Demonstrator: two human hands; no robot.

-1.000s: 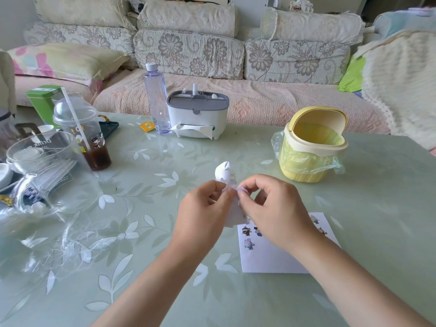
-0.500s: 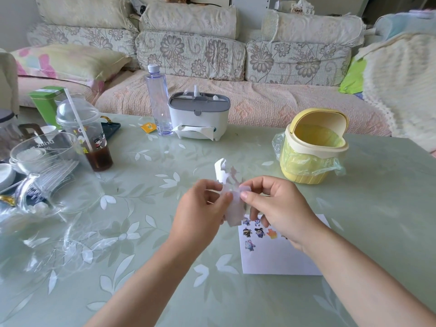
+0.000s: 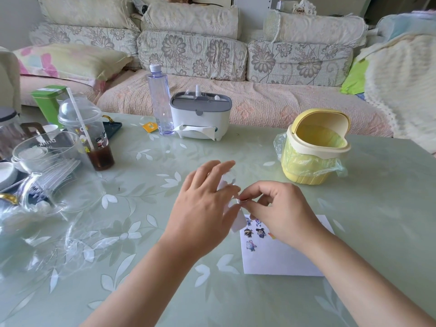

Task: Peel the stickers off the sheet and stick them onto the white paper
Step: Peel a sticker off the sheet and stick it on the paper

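Since half a second ago the left hand [image 3: 200,206] has straightened its fingers behind the sticker sheet [image 3: 237,223]; whether its thumb clamps it is hidden. The right hand [image 3: 280,208] has its grip pinched together on the sheet's right edge. The white paper [image 3: 283,258] lies on the tabletop [image 3: 141,232] just below, nearer that hand.
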